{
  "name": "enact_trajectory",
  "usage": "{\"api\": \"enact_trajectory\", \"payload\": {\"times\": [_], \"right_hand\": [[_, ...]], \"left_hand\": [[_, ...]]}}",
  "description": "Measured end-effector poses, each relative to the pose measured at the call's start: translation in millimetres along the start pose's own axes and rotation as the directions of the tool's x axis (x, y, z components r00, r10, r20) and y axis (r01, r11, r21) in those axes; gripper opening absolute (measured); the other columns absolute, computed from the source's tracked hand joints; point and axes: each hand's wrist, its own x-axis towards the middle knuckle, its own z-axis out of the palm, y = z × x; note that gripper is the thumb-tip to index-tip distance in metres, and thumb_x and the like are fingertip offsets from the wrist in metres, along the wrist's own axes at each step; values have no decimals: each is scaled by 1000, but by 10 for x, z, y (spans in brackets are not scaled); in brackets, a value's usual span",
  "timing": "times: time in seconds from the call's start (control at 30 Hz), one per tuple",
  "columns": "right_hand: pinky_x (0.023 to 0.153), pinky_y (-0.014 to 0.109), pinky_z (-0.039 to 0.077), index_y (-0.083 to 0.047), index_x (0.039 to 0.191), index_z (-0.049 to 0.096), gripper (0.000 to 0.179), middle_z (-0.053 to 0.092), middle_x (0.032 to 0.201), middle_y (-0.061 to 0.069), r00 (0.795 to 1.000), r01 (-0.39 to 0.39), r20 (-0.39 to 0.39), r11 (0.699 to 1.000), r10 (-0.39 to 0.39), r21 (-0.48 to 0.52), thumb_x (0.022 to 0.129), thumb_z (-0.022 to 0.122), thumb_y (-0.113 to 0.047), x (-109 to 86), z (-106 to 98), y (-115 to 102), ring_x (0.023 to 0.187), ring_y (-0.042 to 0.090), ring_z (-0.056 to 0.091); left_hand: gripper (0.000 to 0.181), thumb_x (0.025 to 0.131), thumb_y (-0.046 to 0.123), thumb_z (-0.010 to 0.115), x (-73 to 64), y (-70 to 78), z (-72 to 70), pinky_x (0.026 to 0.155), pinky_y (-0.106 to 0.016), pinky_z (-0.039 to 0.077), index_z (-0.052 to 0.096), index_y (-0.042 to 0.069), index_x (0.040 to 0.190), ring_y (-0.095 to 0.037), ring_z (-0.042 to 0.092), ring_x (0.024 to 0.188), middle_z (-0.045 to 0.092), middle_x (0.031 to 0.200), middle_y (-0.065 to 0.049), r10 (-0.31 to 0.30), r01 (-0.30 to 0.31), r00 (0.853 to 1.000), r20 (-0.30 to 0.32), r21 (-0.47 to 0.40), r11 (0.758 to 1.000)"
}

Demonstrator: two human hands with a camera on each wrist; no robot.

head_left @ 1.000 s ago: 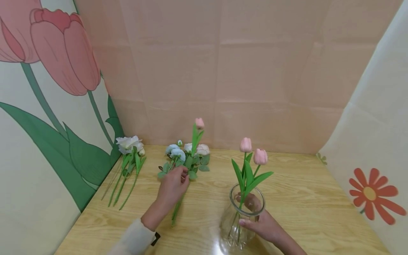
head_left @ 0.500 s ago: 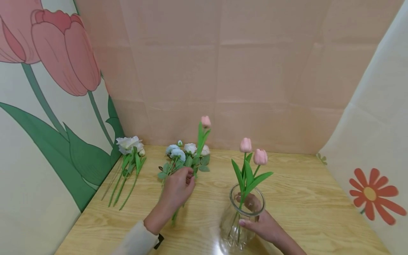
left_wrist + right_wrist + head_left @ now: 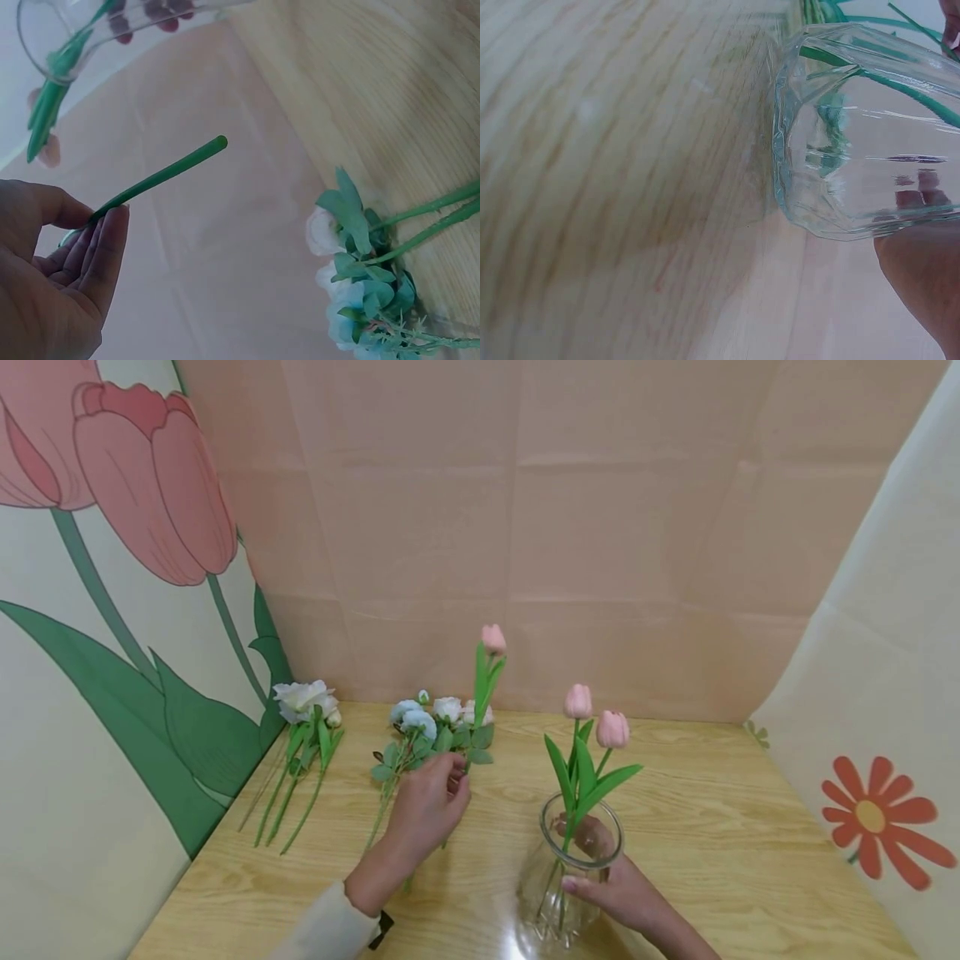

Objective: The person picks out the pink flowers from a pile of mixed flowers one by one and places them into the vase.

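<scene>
Between thumb and fingertips my left hand (image 3: 431, 802) pinches the green stem (image 3: 169, 171) of a pink tulip (image 3: 492, 641), its bloom upright and its cut end free in the left wrist view. My right hand (image 3: 618, 885) grips a clear glass vase (image 3: 551, 910) from its right side, fingers behind and thumb in front. Two pink tulips (image 3: 613, 729) with long green leaves stand in that vase, their stems visible through the glass in the right wrist view. Just beyond my left hand lie pale blue flowers (image 3: 417, 722) and white ones with leafy stems.
White flowers (image 3: 303, 700) with green stems lie at the left of the wooden table (image 3: 697, 843). A pink-brown sheet (image 3: 510, 527) hangs along the back edge. Printed cloths stand at both sides, a tulip pattern (image 3: 153, 485) on the left one.
My left hand has moved right and slightly toward me, carrying the pink tulip away from the blue and white flowers. The right hand and vase stay in place.
</scene>
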Motion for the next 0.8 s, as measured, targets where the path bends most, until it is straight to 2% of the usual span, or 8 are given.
{"api": "enact_trajectory", "payload": {"times": [0.07,0.2,0.53,0.8], "right_hand": [[109,42,40,-12,150,39,71,50,149,15,1000,4,0,1000,-4,4,89,75,-10,2,0,7,138,20,44],[108,38,41,-11,150,38,72,50,149,16,1000,15,1,1000,-15,19,89,75,-8,6,0,25,137,15,44],[107,46,42,-10,150,38,73,51,148,17,1000,2,-10,1000,-2,23,88,76,-8,4,8,20,134,10,46],[107,70,33,-6,150,37,73,50,149,19,999,-39,-8,998,39,57,88,76,-10,15,11,-20,135,9,44]], "left_hand": [[13,89,2,71,2,28,-1,61,-14,54,68,2,102,-12,70,70,71,87,-5,3,-3,1000,-1,-21,1000],[14,90,2,70,9,94,-5,61,-12,53,67,2,103,-11,69,70,71,88,-6,10,-11,1000,-4,-56,998],[13,91,3,70,33,250,-20,61,-13,54,65,3,103,-11,69,71,69,87,-4,-17,18,1000,9,-137,990],[14,90,2,71,49,358,-27,63,-12,54,63,4,101,-12,69,75,69,87,-4,-26,29,1000,15,-201,979]]}}
